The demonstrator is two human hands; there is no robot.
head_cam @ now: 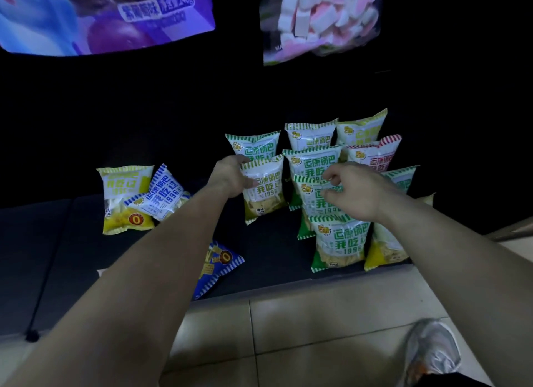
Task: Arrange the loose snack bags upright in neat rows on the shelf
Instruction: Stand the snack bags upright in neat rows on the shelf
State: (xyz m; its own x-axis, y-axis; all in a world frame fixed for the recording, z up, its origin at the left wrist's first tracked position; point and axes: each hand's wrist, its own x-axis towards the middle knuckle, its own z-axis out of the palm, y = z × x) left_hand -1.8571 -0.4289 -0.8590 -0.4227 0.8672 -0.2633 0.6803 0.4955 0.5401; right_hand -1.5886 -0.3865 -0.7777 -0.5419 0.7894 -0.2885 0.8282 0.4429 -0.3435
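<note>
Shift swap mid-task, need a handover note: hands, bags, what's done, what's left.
Left hand: grips a green-striped bag by its left side, held upright just left of the rows.
Right hand: fingers curled, pinching the top edge of a second green bag inside the rows.
Done: a block of standing bags in rows at the right of the shelf.
Left: the yellow bag and the tilted blue bag piled at the left, and another blue bag lying flat at the shelf's front edge.
</note>
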